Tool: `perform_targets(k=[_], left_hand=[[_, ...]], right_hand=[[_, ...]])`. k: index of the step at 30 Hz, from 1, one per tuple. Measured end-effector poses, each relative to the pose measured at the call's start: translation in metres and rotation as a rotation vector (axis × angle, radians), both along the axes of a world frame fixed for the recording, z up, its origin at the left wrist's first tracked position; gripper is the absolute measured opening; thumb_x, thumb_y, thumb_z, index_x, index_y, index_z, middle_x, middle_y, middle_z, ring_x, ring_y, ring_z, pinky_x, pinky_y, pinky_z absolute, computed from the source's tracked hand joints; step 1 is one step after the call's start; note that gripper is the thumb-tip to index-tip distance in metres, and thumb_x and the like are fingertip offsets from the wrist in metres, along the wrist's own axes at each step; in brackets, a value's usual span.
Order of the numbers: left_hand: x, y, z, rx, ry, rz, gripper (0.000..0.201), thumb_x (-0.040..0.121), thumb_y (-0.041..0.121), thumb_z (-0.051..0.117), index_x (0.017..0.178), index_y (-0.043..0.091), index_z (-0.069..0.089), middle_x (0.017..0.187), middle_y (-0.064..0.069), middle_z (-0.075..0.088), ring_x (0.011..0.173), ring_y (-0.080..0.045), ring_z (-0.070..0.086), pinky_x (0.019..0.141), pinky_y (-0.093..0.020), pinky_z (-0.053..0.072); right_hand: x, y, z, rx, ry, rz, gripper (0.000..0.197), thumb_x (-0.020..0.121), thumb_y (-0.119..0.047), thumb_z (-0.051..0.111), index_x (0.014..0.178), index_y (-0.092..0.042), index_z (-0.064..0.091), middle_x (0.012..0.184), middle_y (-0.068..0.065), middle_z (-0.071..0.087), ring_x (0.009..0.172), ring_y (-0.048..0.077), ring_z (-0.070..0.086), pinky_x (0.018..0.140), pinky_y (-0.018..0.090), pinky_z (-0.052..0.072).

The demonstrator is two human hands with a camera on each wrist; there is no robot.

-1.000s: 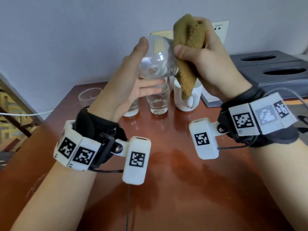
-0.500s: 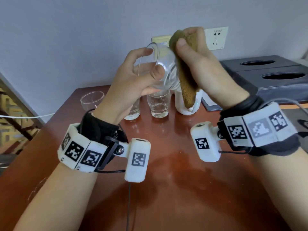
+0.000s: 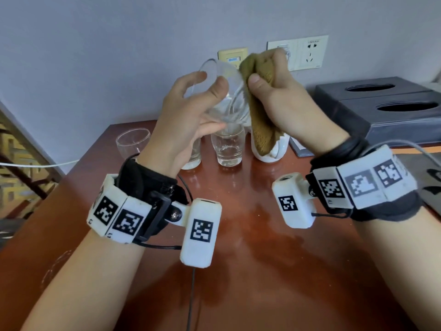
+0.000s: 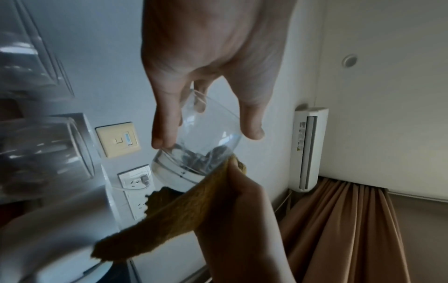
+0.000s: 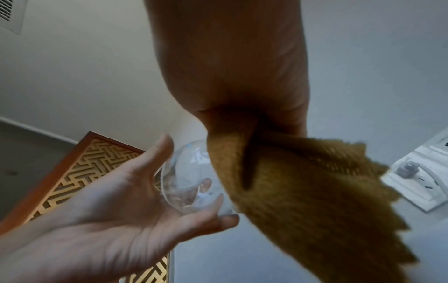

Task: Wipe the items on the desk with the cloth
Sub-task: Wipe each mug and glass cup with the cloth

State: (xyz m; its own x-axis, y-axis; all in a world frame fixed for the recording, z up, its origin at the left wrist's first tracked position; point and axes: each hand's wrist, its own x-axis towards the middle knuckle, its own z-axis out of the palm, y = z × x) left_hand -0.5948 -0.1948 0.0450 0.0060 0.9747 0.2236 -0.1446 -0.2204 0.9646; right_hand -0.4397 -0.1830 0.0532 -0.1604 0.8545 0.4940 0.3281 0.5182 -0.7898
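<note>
above desk [image 3: 238, 271], left hand [image 3: 186, 123] fingers grip tilted glass [image 3: 226, 96]; right hand [image 3: 284, 101] fingers clutch cloth [image 3: 260, 120] against it.

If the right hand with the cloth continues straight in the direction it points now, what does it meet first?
Probably the wall socket plate behind the right hand; depth is unclear. Its cloth already touches the glass beside it.

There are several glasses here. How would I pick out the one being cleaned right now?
Look above the back edge of the reddish wooden desk, in front of the wall sockets. The glass is held tilted in the air by the left hand, with the brown cloth pressed against it; the other glasses stand on the desk.
</note>
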Motion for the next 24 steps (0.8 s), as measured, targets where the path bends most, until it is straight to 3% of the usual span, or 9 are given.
perform_targets(k=[1,4,7,11,13,16,19,22,24], left_hand=[[-0.002,0.001,0.0,-0.012,-0.026,0.007,0.06,0.066,0.042,0.074,0.117,0.021,0.054,0.133,-0.012,0.051,0.113,-0.03,0.061,0.079,-0.041,0.059],[-0.006,0.0,0.002,-0.017,-0.09,-0.023,0.058,0.071,0.043,0.069,0.119,0.018,0.05,0.135,-0.019,0.051,0.113,-0.028,0.062,0.085,-0.043,0.057],[-0.009,0.001,0.004,-0.034,-0.135,-0.09,0.041,0.079,0.038,0.063,0.112,0.018,0.05,0.135,-0.018,0.05,0.115,-0.028,0.061,0.089,-0.045,0.055],[-0.009,-0.002,0.005,-0.091,-0.239,-0.214,0.014,0.088,0.023,0.062,0.095,0.012,0.065,0.136,-0.03,0.049,0.121,-0.039,0.055,0.094,-0.053,0.051],[-0.01,-0.002,0.005,-0.102,-0.263,-0.235,0.016,0.092,0.02,0.057,0.086,0.012,0.069,0.135,-0.03,0.05,0.12,-0.041,0.055,0.095,-0.053,0.05],[-0.01,-0.003,0.004,-0.098,-0.301,-0.257,0.02,0.095,0.025,0.054,0.107,0.008,0.055,0.132,-0.023,0.055,0.116,-0.037,0.059,0.098,-0.055,0.047],[-0.008,-0.004,0.007,-0.09,-0.372,-0.274,0.034,0.098,0.03,0.046,0.094,0.006,0.07,0.108,-0.018,0.068,0.108,-0.035,0.064,0.093,-0.053,0.051],[-0.005,-0.007,0.011,-0.117,-0.466,-0.279,0.033,0.097,0.033,0.048,0.109,0.006,0.061,0.107,-0.023,0.066,0.102,-0.037,0.066,0.085,-0.051,0.055],[-0.004,-0.006,0.009,-0.104,-0.456,-0.292,0.035,0.094,0.03,0.051,0.084,0.006,0.075,0.101,-0.022,0.068,0.101,-0.035,0.067,0.084,-0.049,0.056]], right_hand=[[-0.003,-0.001,-0.002,0.013,-0.012,0.053,0.016,0.092,-0.019,0.045,0.103,-0.021,0.034,0.09,-0.003,0.047,0.078,0.002,0.048,0.065,0.009,0.036],[-0.011,-0.004,-0.006,0.074,-0.035,0.177,0.025,0.078,-0.014,0.044,0.096,-0.029,0.036,0.088,-0.011,0.04,0.072,-0.007,0.043,0.062,0.005,0.037],[-0.012,-0.002,-0.009,0.186,-0.039,0.187,0.036,0.075,-0.009,0.045,0.106,-0.025,0.036,0.097,-0.015,0.037,0.086,-0.005,0.038,0.078,0.012,0.032],[-0.013,-0.003,-0.009,0.224,-0.012,0.185,0.046,0.078,-0.009,0.046,0.118,-0.022,0.03,0.102,-0.018,0.036,0.085,-0.007,0.038,0.076,0.01,0.031],[-0.015,-0.004,-0.011,0.263,-0.016,0.157,0.048,0.078,-0.009,0.048,0.121,-0.019,0.029,0.108,-0.018,0.034,0.098,-0.002,0.039,0.088,0.02,0.036],[-0.019,-0.007,-0.014,0.351,-0.025,0.094,0.059,0.079,-0.008,0.051,0.131,-0.008,0.025,0.123,-0.009,0.029,0.123,0.015,0.034,0.11,0.04,0.03],[-0.02,-0.006,-0.016,0.375,-0.023,0.061,0.063,0.078,-0.008,0.051,0.135,-0.001,0.024,0.128,-0.001,0.028,0.128,0.02,0.032,0.112,0.043,0.028],[-0.019,-0.005,-0.015,0.363,0.02,0.085,0.055,0.081,-0.011,0.05,0.129,-0.012,0.025,0.126,-0.002,0.029,0.127,0.019,0.032,0.112,0.044,0.028],[-0.019,-0.005,-0.015,0.358,0.025,0.101,0.048,0.083,-0.016,0.049,0.124,-0.016,0.025,0.125,-0.003,0.031,0.123,0.018,0.034,0.11,0.046,0.03]])
